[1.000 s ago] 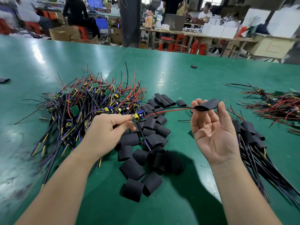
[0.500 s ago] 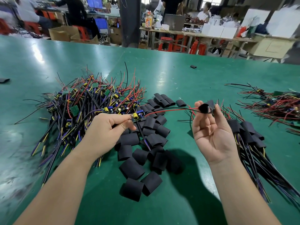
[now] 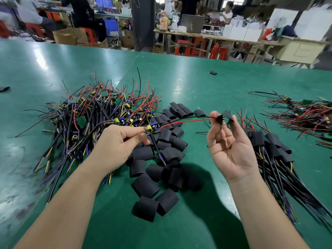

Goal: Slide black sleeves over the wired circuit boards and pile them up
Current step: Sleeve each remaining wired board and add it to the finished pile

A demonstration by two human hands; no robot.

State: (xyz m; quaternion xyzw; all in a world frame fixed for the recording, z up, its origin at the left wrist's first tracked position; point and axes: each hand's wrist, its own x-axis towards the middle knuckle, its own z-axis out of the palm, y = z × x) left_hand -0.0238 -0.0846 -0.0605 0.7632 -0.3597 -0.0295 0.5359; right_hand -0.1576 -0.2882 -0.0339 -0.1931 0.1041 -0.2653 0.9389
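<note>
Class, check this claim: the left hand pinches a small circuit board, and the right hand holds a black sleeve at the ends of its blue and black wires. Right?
Not quite. In the head view the wires are red and black, not blue and black. The left hand does pinch the circuit board, and the right hand holds the sleeve.
</note>
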